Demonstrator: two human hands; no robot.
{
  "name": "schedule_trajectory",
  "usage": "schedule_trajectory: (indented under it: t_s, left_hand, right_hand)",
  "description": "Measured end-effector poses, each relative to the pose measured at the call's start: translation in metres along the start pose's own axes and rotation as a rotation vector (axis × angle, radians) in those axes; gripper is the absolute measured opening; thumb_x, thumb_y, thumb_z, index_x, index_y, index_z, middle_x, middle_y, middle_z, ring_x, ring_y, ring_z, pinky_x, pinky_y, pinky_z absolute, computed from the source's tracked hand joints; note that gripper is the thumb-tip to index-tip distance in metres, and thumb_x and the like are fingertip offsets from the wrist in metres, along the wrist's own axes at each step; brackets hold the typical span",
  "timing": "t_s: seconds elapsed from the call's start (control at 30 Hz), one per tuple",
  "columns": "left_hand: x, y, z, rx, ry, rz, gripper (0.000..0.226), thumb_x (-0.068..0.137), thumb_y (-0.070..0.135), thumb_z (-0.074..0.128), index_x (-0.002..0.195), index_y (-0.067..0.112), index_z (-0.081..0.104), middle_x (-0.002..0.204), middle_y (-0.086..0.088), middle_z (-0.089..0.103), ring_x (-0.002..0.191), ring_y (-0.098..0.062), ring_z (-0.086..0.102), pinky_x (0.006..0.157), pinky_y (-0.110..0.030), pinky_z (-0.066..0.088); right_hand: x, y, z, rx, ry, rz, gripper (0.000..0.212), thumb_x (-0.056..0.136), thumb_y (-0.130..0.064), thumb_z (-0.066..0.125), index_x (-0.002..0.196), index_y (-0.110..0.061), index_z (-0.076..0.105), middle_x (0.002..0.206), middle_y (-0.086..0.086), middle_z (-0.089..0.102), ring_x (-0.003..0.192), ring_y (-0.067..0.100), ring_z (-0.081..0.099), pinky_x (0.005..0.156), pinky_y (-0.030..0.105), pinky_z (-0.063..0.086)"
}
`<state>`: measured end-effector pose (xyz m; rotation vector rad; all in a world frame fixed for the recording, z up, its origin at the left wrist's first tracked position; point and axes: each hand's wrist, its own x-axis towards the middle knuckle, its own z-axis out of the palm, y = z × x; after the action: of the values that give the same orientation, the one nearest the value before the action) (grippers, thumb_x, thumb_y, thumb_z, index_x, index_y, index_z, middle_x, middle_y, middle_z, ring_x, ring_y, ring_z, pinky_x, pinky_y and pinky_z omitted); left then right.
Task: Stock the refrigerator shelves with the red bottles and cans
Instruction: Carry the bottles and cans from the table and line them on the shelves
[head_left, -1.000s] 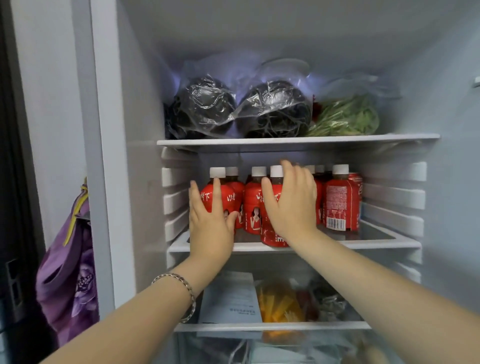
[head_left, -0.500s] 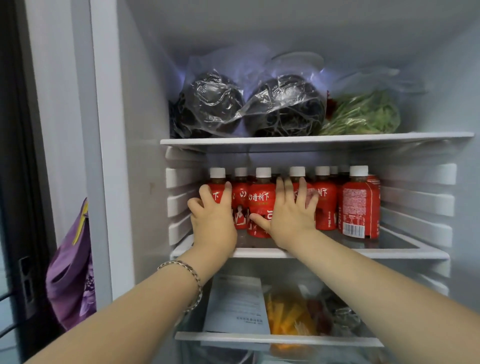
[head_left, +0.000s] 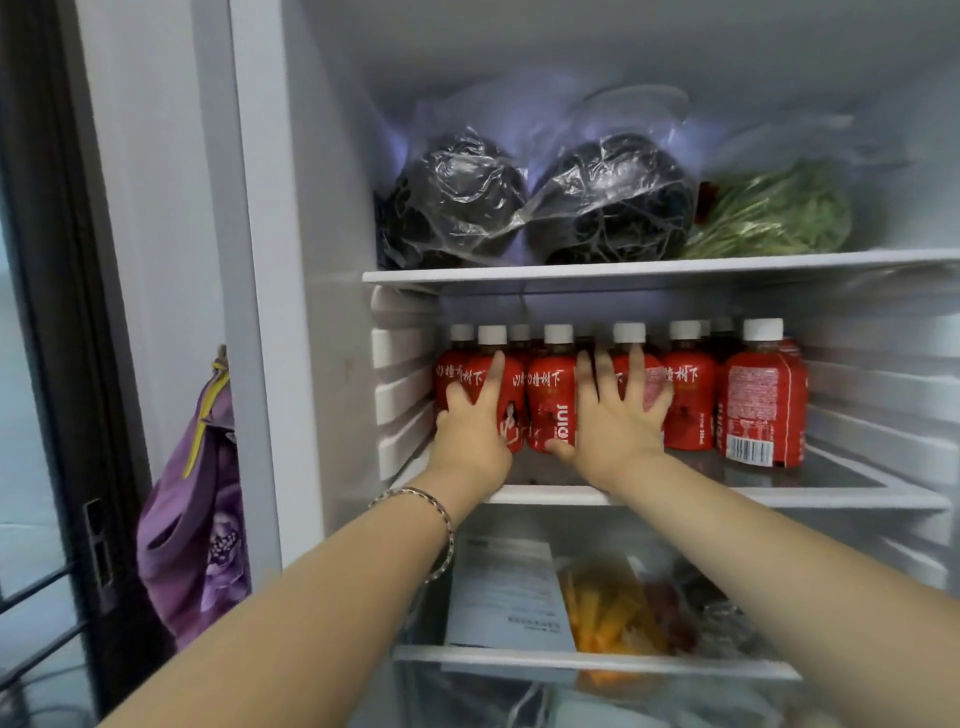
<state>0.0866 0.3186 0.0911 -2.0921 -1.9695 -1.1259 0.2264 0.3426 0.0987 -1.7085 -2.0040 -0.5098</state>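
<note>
Purple bag (head_left: 192, 519) hung left of the fridge. Left hand (head_left: 470, 431), index finger straight, and right hand (head_left: 615, 421), fingers spread, pressed against the red bottles (head_left: 550, 400) crowding the middle shelf (head_left: 831, 493), hiding several labels. Above: two bagged dark bundles (head_left: 613, 202), greens (head_left: 779, 213) at right.

red bottles (head_left: 550, 400) crowding middle shelf (head_left: 779, 496) rear, bare strip in front, open gap at right
</note>
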Motion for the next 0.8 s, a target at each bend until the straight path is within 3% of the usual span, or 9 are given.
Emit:
schedule_trajectory:
  t_s: [0.13, 0.2, 0.27, 0.37, 0.47, 0.6, 0.8]
  left_hand:
    - [-0.012, 0.001, -0.012, 0.091, -0.098, -0.070, 0.089, 0.089, 0.006, 0.050, 0.148, 0.032, -0.011, 0.139, -0.011, 0.020, 0.122, -0.034, 0.035, 0.103, -0.038, 0.034]
    - [-0.028, 0.007, -0.023, 0.126, -0.078, -0.071, 0.073, 0.088, 0.006, 0.049, 0.149, 0.018, 0.011, 0.141, -0.011, 0.022, 0.126, -0.033, 0.032, 0.107, -0.037, 0.031]
    - [-0.050, 0.016, -0.038, 0.197, -0.049, 0.015, 0.045, 0.089, 0.007, 0.047, 0.133, 0.011, 0.042, 0.133, -0.011, 0.034, 0.120, -0.030, 0.040, 0.105, -0.036, 0.035]
    - [-0.093, 0.029, -0.065, 0.315, -0.043, 0.103, 0.026, 0.089, 0.012, 0.044, 0.108, 0.013, 0.062, 0.114, -0.008, 0.055, 0.103, -0.028, 0.055, 0.092, -0.039, 0.045]
    - [-0.141, 0.030, -0.092, 0.323, -0.010, -0.067, 0.026, 0.089, 0.014, 0.044, 0.104, 0.018, 0.064, 0.104, -0.005, 0.064, 0.098, -0.027, 0.059, 0.087, -0.038, 0.049]
    - [-0.225, 0.020, -0.129, 0.285, 0.040, -0.452, 0.024, 0.084, 0.008, 0.044, 0.090, 0.016, 0.066, 0.090, -0.006, 0.066, 0.089, -0.028, 0.063, 0.081, -0.038, 0.053]
    - [-0.379, 0.013, -0.188, 0.450, 0.000, -0.941, 0.015, 0.083, 0.013, 0.046, 0.069, 0.012, 0.052, 0.083, -0.010, 0.066, 0.077, -0.027, 0.063, 0.075, -0.033, 0.053]
  right_hand:
    - [-0.015, 0.004, -0.015, 0.123, 0.011, -0.012, 0.069, 0.086, -0.031, 0.056, 0.145, -0.017, 0.022, 0.156, 0.006, 0.002, 0.143, 0.031, -0.010, 0.113, 0.055, 0.002]
    - [-0.024, 0.005, -0.022, 0.133, 0.082, -0.087, 0.043, 0.088, -0.025, 0.052, 0.130, -0.014, 0.046, 0.147, 0.010, 0.029, 0.137, 0.031, 0.017, 0.110, 0.046, 0.021]
    - [-0.033, 0.000, -0.033, 0.208, 0.106, -0.195, 0.028, 0.091, -0.022, 0.046, 0.115, -0.015, 0.059, 0.123, 0.008, 0.057, 0.115, 0.027, 0.047, 0.091, 0.038, 0.041]
    - [-0.048, -0.019, -0.057, 0.349, 0.024, -0.320, 0.021, 0.090, -0.023, 0.046, 0.101, -0.022, 0.064, 0.105, 0.004, 0.067, 0.094, 0.027, 0.061, 0.073, 0.033, 0.046]
    - [-0.071, -0.045, -0.069, 0.385, -0.037, -0.485, 0.022, 0.088, -0.027, 0.048, 0.099, -0.020, 0.066, 0.104, 0.005, 0.066, 0.093, 0.029, 0.060, 0.073, 0.032, 0.045]
    - [-0.133, -0.087, -0.076, 0.407, -0.149, -0.799, 0.020, 0.089, -0.030, 0.049, 0.096, -0.020, 0.066, 0.106, 0.005, 0.066, 0.097, 0.028, 0.060, 0.072, 0.029, 0.041]
    - [-0.266, -0.153, -0.113, 0.480, -0.342, -1.257, 0.015, 0.089, -0.033, 0.050, 0.093, -0.026, 0.063, 0.107, -0.001, 0.063, 0.106, 0.026, 0.058, 0.076, 0.030, 0.041]
